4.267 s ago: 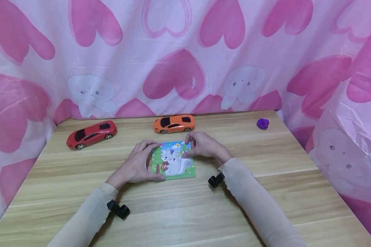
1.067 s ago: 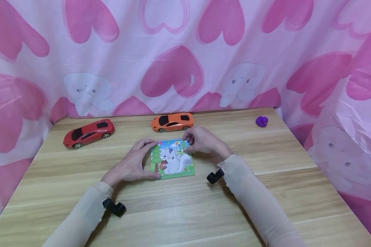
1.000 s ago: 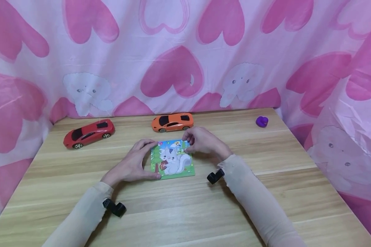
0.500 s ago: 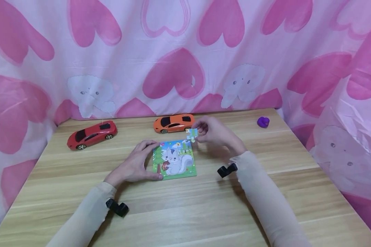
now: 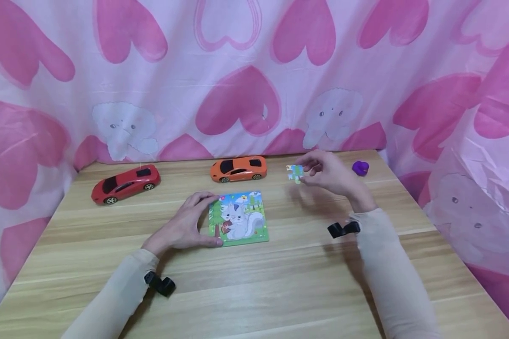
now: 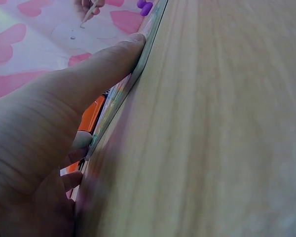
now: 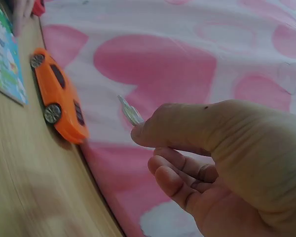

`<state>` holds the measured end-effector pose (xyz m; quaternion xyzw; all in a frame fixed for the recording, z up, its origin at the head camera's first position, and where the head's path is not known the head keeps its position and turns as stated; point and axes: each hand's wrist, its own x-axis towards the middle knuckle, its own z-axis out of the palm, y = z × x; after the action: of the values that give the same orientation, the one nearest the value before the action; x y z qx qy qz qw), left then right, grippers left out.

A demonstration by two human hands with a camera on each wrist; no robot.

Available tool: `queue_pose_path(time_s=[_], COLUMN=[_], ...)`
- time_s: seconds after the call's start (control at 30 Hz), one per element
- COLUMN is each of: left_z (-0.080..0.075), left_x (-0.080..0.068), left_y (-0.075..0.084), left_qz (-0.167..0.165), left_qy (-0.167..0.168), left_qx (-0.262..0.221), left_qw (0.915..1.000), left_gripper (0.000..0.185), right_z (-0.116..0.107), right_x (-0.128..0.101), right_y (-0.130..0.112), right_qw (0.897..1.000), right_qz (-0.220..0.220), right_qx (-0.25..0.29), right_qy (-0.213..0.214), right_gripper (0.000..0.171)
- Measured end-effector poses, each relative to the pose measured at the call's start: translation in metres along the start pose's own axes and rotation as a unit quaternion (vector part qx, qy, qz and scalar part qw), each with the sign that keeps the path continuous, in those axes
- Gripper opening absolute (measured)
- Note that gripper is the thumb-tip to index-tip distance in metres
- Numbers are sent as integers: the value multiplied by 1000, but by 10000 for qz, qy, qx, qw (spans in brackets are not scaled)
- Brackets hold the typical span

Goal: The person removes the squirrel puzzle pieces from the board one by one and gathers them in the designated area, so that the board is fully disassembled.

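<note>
The right hand [image 5: 335, 176] pinches a puzzle piece [image 5: 296, 173] above the desk [image 5: 246, 292], toward its far edge, between the orange car [image 5: 239, 169] and purple toy [image 5: 360, 168]. The left hand [image 5: 179, 227], spread wide, holds the squirrel puzzle [image 5: 239, 220] by its left corners, in from that edge.

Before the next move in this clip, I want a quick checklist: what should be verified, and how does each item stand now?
1. Piece secure: ok. The right hand pinches the puzzle piece above the table.
2. Puzzle steadied: ok. The left hand grips the puzzle at its left side.
3. Puzzle lying flat: ok.
4. Piece apart from the toys: ok. It is between the orange car and the purple toy, touching neither.
5. Gap matching this piece: cannot tell; details are too small.
</note>
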<state>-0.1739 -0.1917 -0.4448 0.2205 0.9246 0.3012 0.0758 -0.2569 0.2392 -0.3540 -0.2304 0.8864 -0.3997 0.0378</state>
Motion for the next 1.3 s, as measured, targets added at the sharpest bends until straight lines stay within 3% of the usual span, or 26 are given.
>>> queue_pose_path(time_s=[0.33,0.63,1.07,1.3], left_z=[0,2,0,0], left_x=[1,1,1,1], left_y=[0,0,1,1], left_qz=[-42,-41,-52,-37], left_qy=[-44,-26,-59,-41], left_qx=[-26,48,-5,-11], left_qw=[10000,10000,10000,10000], left_gripper=[131,130,131,130], right_z=[-31,-44,-38,-28], right_x=[-26,-36,-36,-38], right_y=[20,31,58,78], right_qw=[9993,9982,9984,9946], right_qz=[149,461,546,968], right_qx=[-272,-267,-138,68], right_qy=[196,264,-59,-365], right_gripper=[44,44,45,41])
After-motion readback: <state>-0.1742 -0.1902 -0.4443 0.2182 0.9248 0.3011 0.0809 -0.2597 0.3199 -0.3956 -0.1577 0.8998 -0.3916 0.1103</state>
